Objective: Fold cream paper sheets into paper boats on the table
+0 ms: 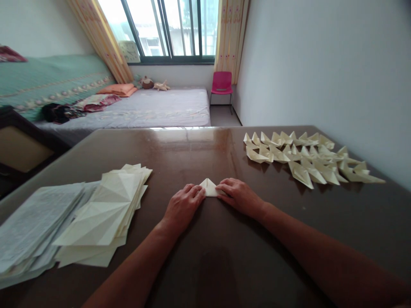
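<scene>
A small folded piece of cream paper (210, 188) lies on the brown table, its pointed tip facing away from me. My left hand (185, 202) has its fingertips pressed together on the paper's left corner. On the right corner, the closed fingers of my right hand (239, 194) hold the paper down. Both hands hide the paper's outer ends. To the left is a stack of creased cream paper sheets (107, 207). Several folded paper boats (300, 154) with pointed ends stand in rows at the right.
A pile of printed papers (35, 226) lies at the table's left edge. Beyond the glossy table (180, 158) are a bed (173, 107) and a pink chair (221, 83). A white wall (337, 72) runs along the right; a dark wooden chair (24, 145) stands at the left.
</scene>
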Demonstrator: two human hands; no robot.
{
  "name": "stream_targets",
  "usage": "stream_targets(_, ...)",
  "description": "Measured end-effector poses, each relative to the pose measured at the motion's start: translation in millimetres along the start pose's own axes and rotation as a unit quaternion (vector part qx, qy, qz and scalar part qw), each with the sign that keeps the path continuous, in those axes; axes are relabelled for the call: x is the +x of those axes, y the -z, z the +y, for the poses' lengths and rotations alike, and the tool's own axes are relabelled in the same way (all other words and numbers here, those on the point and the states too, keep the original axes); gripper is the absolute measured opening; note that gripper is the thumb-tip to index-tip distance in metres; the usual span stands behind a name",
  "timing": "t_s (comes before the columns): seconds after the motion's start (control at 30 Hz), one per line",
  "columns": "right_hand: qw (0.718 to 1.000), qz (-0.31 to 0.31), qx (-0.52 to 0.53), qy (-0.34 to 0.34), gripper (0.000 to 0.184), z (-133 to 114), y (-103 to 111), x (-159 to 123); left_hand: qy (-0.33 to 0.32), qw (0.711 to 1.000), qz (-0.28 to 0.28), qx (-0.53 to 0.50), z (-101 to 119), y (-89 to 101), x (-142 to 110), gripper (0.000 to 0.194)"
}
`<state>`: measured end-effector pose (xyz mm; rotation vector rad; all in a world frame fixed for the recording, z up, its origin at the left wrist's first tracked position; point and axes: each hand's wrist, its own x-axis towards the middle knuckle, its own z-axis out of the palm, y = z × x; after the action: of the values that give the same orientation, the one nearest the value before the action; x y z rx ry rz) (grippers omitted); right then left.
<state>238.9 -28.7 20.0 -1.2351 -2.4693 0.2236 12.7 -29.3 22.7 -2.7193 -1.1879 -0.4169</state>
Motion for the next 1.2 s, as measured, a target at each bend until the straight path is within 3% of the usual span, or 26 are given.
stream_targets(0.17,0.995,0.004,-0.095,0.018,0.027,-3.6,0.3,1.3,-0.001,0.999,-0.033,0.019,-0.2,1.1,0.1,0.030)
stream_targets(0.37,0.986,-0.010,-0.164,0.035,0.023,-6.6,1.5,3.7,0.001,1.000,0.005,0.020,-0.5,-6.3,0.9,0.026)
stream_targets(0.63,0.983,0.019,-0.159,0.089,0.024,-12.0,9.5,0.1,0.003,0.998,0.041,0.051,11.0,3.6,0.8,0.023)
stream_targets(0.8,0.986,0.038,-0.107,0.120,0.027,-21.7,14.3,-3.6,0.008,0.999,0.029,0.022,21.1,6.7,0.2,0.018)
stream_targets(0.93,0.993,0.110,-0.013,0.043,0.032,-22.3,3.4,-1.6,0.040,0.997,0.028,-0.066,20.1,3.4,-0.6,0.024)
stream_targets(1.03,0.973,0.184,0.124,-0.066,0.057,-24.3,-8.7,2.3,0.057,0.989,0.054,-0.129,19.4,1.0,-1.0,0.030)
stream_targets(1.1,0.951,0.197,0.208,-0.116,0.065,-27.3,-14.4,3.9,0.067,0.983,0.073,-0.154,21.7,0.8,-1.0,0.034)
stream_targets(1.2,0.938,0.170,0.266,-0.146,0.063,-33.0,-17.6,3.5,0.081,0.974,0.099,-0.189,28.3,2.0,-1.2,0.039)
